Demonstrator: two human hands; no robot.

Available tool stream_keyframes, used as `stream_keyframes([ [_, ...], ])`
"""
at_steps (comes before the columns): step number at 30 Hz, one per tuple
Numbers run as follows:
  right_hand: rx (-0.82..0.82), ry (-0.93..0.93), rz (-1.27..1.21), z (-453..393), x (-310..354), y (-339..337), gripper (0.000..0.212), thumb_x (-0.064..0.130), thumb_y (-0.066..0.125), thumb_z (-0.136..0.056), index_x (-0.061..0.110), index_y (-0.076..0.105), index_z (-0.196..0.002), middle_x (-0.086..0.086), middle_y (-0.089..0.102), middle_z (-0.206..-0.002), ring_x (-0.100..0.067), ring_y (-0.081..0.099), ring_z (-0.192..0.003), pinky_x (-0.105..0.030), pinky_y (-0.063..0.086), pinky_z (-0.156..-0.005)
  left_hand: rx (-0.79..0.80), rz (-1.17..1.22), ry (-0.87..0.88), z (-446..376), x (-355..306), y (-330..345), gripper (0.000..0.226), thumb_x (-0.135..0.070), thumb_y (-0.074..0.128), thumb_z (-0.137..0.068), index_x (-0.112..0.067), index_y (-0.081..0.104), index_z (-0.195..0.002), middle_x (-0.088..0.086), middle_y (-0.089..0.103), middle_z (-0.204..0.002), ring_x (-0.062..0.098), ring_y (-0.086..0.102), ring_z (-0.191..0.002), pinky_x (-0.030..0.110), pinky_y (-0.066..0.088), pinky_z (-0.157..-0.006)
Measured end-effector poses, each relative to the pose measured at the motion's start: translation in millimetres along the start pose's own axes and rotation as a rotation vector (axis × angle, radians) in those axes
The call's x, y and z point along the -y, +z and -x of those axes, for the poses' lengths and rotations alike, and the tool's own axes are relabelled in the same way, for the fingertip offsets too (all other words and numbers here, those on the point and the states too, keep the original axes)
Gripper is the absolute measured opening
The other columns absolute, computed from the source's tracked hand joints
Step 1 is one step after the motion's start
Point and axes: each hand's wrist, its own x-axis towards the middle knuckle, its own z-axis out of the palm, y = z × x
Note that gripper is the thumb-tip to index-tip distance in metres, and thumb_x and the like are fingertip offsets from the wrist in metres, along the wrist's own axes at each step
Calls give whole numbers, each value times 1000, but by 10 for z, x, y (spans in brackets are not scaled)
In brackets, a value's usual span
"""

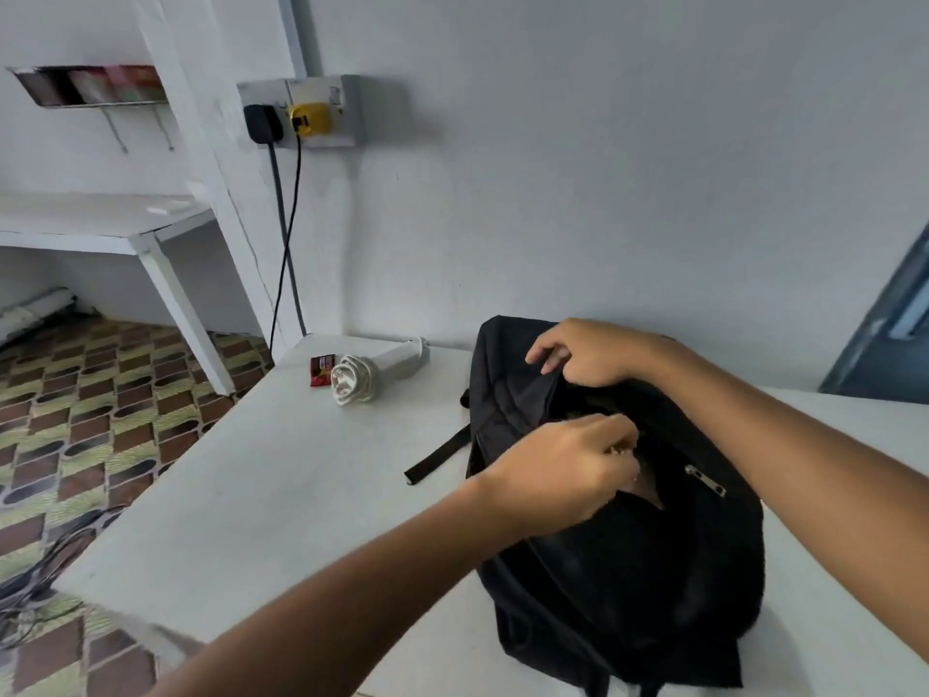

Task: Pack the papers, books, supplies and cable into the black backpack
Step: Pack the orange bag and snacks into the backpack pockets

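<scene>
My right hand (598,352) grips the upper edge of the black backpack (628,535), fingers curled over the fabric. My left hand (563,470), fingers bunched narrow, pinches at the open zipper mouth just below. What they pinch cannot be told; the backpack lies on the white table (261,485) beneath both.

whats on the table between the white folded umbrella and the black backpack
In the head view, only bare white table lies between the white folded umbrella and the black backpack; the backpack's black strap trails into that stretch.
</scene>
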Motion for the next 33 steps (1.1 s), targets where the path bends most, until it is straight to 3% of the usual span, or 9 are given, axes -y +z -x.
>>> stream_keyframes([
  [5,-129,-9,13,162,-13,-93,53,-9,38,-77,21,63,-113,-1,63,-113,-17,59,-104,-29,48,-89,225,-369,-137,-367,16,147,30,4,82,-39,-9,57,-49,12,59,-68,22,49,-44,24,28,-39],
  [8,-169,-10,23,237,-24,-134,49,-7,41,-78,21,63,-112,-2,63,-113,-18,60,-103,-32,50,-90,473,-535,-305,-529,-11,62,6,-5,70,-74,-11,70,-77,12,65,-90,25,61,-74,28,34,-54],
  [10,-208,-1,28,270,-32,-147,45,-4,44,-79,21,63,-111,-3,63,-113,-20,60,-102,-37,50,-91,574,-641,-321,-567,48,103,20,-3,50,-91,-12,67,-91,4,62,-89,23,55,-88,30,32,-63],
  [13,-234,4,73,308,1,-137,45,-2,47,-77,21,61,-113,-4,61,-114,-23,59,-101,-38,50,-89,642,-712,-313,-580,147,111,25,-1,46,-94,-19,62,-87,-4,53,-75,15,49,-73,27,21,-49],
  [18,-200,4,127,325,65,-74,44,0,50,-77,19,60,-116,-4,61,-113,-25,58,-100,-38,50,-87,758,-615,-408,-551,160,189,27,-4,41,-97,-13,61,-114,3,59,-121,20,57,-107,28,31,-60],
  [23,-116,-7,123,264,44,-17,45,1,48,-78,21,60,-117,-3,59,-114,-24,57,-101,-38,50,-89,926,-373,-410,-510,3,-21,19,-9,48,-93,-8,61,-108,7,59,-104,26,60,-99,32,39,-65],
  [26,-61,-3,102,211,5,-13,48,-1,46,-79,21,60,-119,-2,58,-115,-21,55,-100,-32,47,-85,845,-70,-323,-437,-92,-290,14,-10,44,-91,-5,58,-88,0,48,-74,25,56,-74,33,43,-60],
  [28,-21,-3,90,152,-16,-6,49,1,47,-79,24,60,-120,-2,58,-120,-20,55,-105,-31,47,-86,723,161,-294,-370,-45,-513,20,-13,44,-90,-5,63,-94,-7,45,-66,19,53,-68,33,45,-62],
  [33,148,-3,134,7,9,96,46,8,49,-79,36,61,-112,-2,60,-121,-14,59,-96,-29,48,-78,291,280,-469,-21,613,-902,21,-12,56,-89,-15,71,-103,-7,71,-95,-1,61,-79,4,40,-67],
])
